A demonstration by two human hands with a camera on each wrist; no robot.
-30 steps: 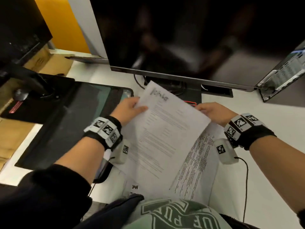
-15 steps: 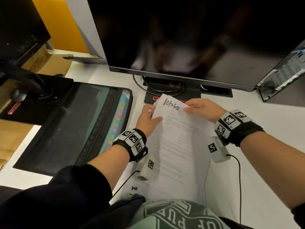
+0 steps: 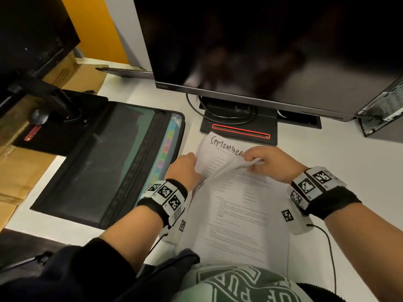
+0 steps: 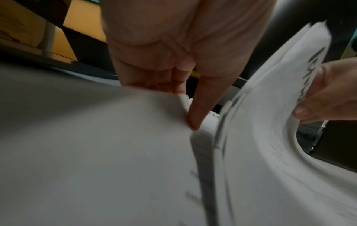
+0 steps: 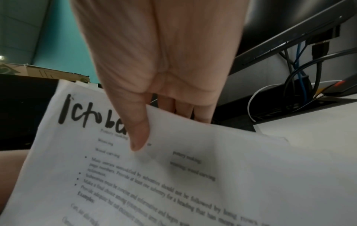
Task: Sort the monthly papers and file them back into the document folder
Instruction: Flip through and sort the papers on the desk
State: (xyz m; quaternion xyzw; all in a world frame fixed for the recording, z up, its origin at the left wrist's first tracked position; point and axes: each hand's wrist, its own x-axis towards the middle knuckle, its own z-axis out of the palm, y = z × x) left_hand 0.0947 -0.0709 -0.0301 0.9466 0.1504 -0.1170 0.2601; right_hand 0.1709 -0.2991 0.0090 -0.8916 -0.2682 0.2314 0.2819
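On the white desk (image 3: 359, 162), just in front of the monitor stand (image 3: 238, 125), lies a stack of papers (image 3: 237, 214) that reaches toward the near edge. The right hand (image 3: 272, 163) pinches the top sheet (image 5: 173, 175) at its far edge — thumb (image 5: 138, 130) above, fingers below — and lifts it so the paper curls; in the right wrist view the handwritten heading on it reads like "October". Under it the sheet marked "September" (image 3: 220, 151) is uncovered. The left hand (image 3: 185, 171) is at the left edge of the stack, its thumb (image 4: 204, 104) pushed between the sheets and the fingers curled under the lower ones. The document folder (image 3: 113, 162) lies open on the left part of the desk, just beside the papers — its coloured tabs (image 3: 165, 153) show along its right side.
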